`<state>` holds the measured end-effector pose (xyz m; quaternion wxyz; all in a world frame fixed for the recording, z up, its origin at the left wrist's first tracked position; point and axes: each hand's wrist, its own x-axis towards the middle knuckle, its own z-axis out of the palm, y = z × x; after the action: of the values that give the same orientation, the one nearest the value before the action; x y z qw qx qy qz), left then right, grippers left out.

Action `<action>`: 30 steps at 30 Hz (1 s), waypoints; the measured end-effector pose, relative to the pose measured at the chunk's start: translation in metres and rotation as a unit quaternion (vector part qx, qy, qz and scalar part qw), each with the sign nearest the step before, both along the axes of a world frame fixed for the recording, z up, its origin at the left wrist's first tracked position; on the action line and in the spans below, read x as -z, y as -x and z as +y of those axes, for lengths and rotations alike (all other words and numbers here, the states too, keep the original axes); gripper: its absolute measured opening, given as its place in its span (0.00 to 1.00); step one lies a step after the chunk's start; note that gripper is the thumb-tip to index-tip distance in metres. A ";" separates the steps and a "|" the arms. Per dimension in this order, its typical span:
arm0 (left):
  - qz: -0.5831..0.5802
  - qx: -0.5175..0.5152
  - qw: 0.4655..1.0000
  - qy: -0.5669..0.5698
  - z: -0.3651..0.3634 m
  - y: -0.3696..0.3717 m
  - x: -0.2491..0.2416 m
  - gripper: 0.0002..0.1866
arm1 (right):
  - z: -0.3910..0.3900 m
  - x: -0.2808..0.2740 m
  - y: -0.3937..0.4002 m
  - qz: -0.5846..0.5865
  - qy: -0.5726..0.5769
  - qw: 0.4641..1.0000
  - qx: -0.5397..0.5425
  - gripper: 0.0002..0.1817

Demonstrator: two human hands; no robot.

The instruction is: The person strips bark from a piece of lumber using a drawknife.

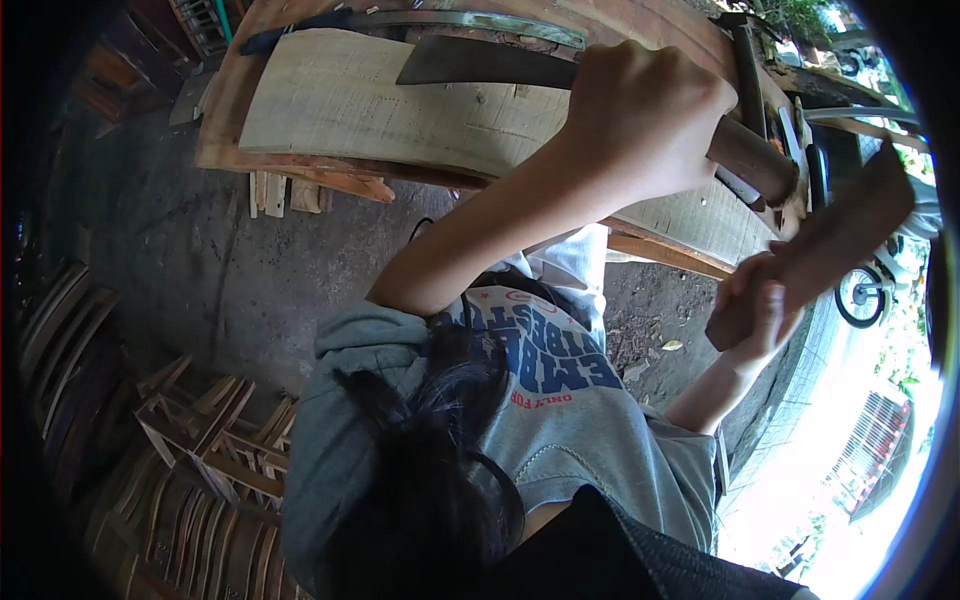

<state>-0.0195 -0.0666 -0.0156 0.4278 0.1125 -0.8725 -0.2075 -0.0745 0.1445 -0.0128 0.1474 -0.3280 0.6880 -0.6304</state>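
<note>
My left hand [650,115] is wrapped round a tool over the workbench. Its dark, flat metal blade [480,65] points left above a pale, long wooden board [370,100]. From the other side of the fist a thick brown round handle [755,160] sticks out to the right. My right hand [765,305] grips the lower end of a dark brown wooden piece [840,235]. That piece slants up to the right, apart from the tool's handle.
The workbench [215,130] has a long metal strip [480,22] along its back. Wood offcuts [290,192] show beneath its front edge. Wooden frames [215,440] and curved pieces stand on the floor at lower left. A wheel [860,297] stands at the right.
</note>
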 end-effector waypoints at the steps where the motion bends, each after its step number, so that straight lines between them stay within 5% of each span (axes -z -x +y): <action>1: -0.002 -0.001 1.000 -0.003 0.000 -0.001 0.000 0.09 | -0.002 -0.002 0.002 -0.017 0.080 0.995 0.049 0.31; 2: 0.018 0.006 1.000 0.002 0.001 -0.003 -0.001 0.09 | -0.006 -0.003 0.000 -0.098 0.216 0.970 0.048 0.26; 3: 0.038 0.014 0.999 0.008 0.001 -0.005 -0.001 0.09 | -0.012 -0.004 -0.003 -0.088 0.231 0.966 0.081 0.31; 5: 0.012 0.012 1.000 0.006 -0.003 -0.007 -0.004 0.09 | -0.015 0.006 -0.013 0.076 -0.014 0.996 0.051 0.34; 7: -0.042 -0.010 0.999 -0.001 -0.011 -0.009 -0.003 0.10 | -0.017 0.007 -0.008 0.063 -0.088 0.994 -0.026 0.35; 9: -0.043 -0.009 0.999 0.007 -0.016 -0.008 0.002 0.10 | -0.016 0.000 -0.003 0.054 -0.031 0.997 0.035 0.31; 11: -0.021 -0.015 1.000 0.015 -0.013 -0.009 0.003 0.10 | -0.021 -0.001 -0.006 -0.085 0.212 0.973 0.041 0.25; 13: 0.005 -0.020 0.999 0.029 -0.015 -0.011 -0.002 0.10 | -0.029 0.013 -0.014 -0.095 0.216 0.971 0.016 0.27; 14: -0.036 -0.023 0.999 0.023 -0.019 -0.013 -0.005 0.10 | -0.018 0.024 -0.007 0.131 -0.053 0.990 0.008 0.29; 15: -0.079 -0.023 0.996 0.015 -0.021 -0.015 -0.006 0.10 | -0.026 0.019 -0.019 0.110 -0.117 0.986 -0.055 0.31; 17: -0.010 -0.034 0.999 0.014 -0.031 -0.020 0.001 0.10 | -0.029 0.008 -0.021 0.049 -0.107 0.993 0.001 0.31; 20: -0.139 0.059 0.985 -0.081 -0.034 -0.039 -0.034 0.07 | -0.039 0.013 -0.027 -0.124 0.193 0.967 0.115 0.31; 21: -0.126 0.052 0.987 -0.084 -0.034 -0.035 -0.030 0.06 | -0.040 0.016 -0.033 -0.125 0.194 0.966 0.118 0.31; 23: -0.111 0.043 0.990 -0.082 -0.037 -0.034 -0.031 0.06 | -0.040 0.025 -0.042 0.045 -0.054 0.995 -0.068 0.25; 25: -0.123 0.026 0.989 -0.072 -0.042 -0.043 -0.037 0.06 | -0.040 0.030 -0.047 -0.006 -0.059 0.994 -0.093 0.26; 28: -0.137 -0.002 0.988 -0.076 -0.048 -0.039 -0.031 0.06 | -0.047 0.024 -0.046 -0.166 0.176 0.964 0.108 0.36; 30: -0.135 0.006 0.987 -0.087 -0.049 -0.042 -0.033 0.06 | -0.053 0.029 -0.055 -0.130 0.101 0.985 0.047 0.36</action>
<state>0.0224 -0.1160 0.0175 0.2933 0.1705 -0.9017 -0.2680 -0.0199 0.0920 -0.0419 0.1721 -0.2243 0.6107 -0.7397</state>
